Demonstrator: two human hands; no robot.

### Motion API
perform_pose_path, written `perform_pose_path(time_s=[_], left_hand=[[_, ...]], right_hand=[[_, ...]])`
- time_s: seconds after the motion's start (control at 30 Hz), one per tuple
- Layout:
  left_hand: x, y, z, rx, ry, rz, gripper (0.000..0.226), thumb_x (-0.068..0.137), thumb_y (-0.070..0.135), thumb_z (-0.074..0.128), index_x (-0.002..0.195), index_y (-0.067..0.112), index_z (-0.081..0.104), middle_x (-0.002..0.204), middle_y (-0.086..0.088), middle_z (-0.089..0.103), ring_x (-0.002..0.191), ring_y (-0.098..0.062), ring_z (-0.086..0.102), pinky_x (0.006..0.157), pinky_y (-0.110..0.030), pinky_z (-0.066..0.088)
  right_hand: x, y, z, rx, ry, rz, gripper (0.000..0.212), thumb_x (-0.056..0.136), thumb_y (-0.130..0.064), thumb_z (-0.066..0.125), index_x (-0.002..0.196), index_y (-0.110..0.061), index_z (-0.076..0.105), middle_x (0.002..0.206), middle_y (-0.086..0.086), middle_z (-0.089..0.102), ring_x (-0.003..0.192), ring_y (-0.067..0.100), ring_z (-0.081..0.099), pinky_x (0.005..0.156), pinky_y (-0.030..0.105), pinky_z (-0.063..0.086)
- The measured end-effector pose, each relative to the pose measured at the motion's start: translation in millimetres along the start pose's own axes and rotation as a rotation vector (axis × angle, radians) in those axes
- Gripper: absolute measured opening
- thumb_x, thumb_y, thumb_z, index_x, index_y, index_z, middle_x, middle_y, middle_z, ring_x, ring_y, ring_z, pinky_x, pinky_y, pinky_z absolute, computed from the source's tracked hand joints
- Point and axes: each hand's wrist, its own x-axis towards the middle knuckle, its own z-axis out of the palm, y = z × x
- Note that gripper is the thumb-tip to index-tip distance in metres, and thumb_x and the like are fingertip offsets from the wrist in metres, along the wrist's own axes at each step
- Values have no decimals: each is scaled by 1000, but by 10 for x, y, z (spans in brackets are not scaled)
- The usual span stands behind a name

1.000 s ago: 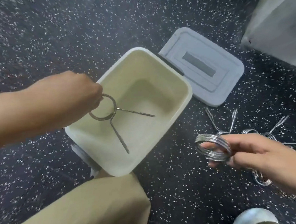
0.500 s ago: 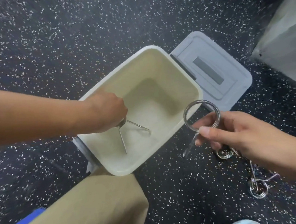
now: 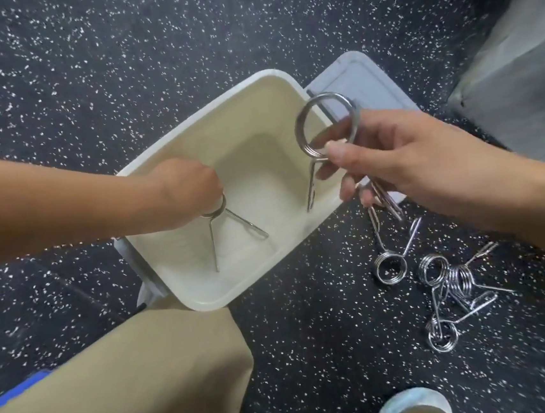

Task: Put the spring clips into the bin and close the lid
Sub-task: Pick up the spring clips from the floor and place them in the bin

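Observation:
A cream bin (image 3: 207,301) stands open on the dark speckled floor, its grey lid (image 3: 370,78) folded back at the far right. My left hand (image 3: 186,191) reaches down inside the bin, closed on a metal spring clip (image 3: 230,230) whose two arms point toward me. My right hand (image 3: 393,161) holds a second spring clip (image 3: 323,125) by its coil above the bin's right rim, arms hanging down. Several more spring clips (image 3: 438,283) lie in a loose pile on the floor to the right of the bin.
My leg in tan trousers (image 3: 132,386) is in front of the bin, touching its near corner. A light shoe tip (image 3: 413,406) shows at the bottom right. A grey padded block (image 3: 517,66) stands at the upper right.
My left hand has lowered its clip deeper into the bin. My right hand has lifted a clip off the floor pile and carried it left, over the bin's right rim.

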Motion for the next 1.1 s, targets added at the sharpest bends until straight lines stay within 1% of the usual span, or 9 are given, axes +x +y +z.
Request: perform_pose_path(time_s=[0.13,0.27,0.37,0.53,0.67,0.77,0.83,0.93,1.1], left_hand=[[-59,-21,16,107,43,78,31,84,-2,54,102,22,63,67,7,31,48,-12,29,40,-25,20],[-107,-12,-51,10,19,66,34,87,-1,46,112,16,61,71,2,38,68,-25,47,45,-24,25],[-132,-71,6,-66,69,48,28,91,0,46,111,12,61,67,1,39,67,-26,50,51,-29,37],[-403,-185,235,-273,266,49,19,102,31,42,102,16,53,77,2,52,70,-27,58,60,-36,52],[-644,-208,309,-394,373,43,29,98,46,37,108,27,55,87,4,62,77,-27,64,67,-41,58],[-725,-195,278,-455,391,31,30,95,49,35,106,29,56,86,6,61,74,-26,62,64,-40,58],[-762,-172,218,-499,396,24,34,94,51,33,103,29,57,86,6,61,74,-25,61,65,-39,57],[-763,-161,140,-530,435,30,43,90,53,26,99,27,59,81,6,60,72,-25,61,64,-39,57],[-732,-110,103,-532,488,42,42,91,54,27,97,27,59,76,8,55,68,-24,56,59,-35,52]], right_hand=[[171,-78,-34,-73,0,-40,14,101,-22,59,107,-14,69,102,16,73,69,16,67,64,27,57],[426,-61,130,-76,28,-21,17,100,-21,62,109,-10,71,100,21,71,64,19,66,59,26,57],[589,-17,261,-209,62,-21,16,97,-28,66,107,-17,73,86,7,72,61,17,70,58,28,57],[867,74,436,-588,142,-44,25,91,-43,69,91,-18,74,76,2,72,70,22,70,62,28,52],[1106,176,654,-917,49,-41,32,96,-35,63,74,-15,51,71,0,51,76,30,58,49,28,30],[1213,222,903,-1169,7,-74,6,100,-16,56,99,-11,60,93,7,64,79,31,57,54,29,33],[1232,238,1053,-1336,-28,-128,17,98,-5,52,109,-12,63,97,4,68,84,30,62,58,29,35],[1277,373,1202,-1497,-124,-137,20,90,2,53,83,-17,55,71,-3,48,76,25,55,67,28,37],[1385,520,1299,-1532,-181,-191,33,83,2,58,61,-14,38,71,-2,52,83,20,67,87,34,53]])
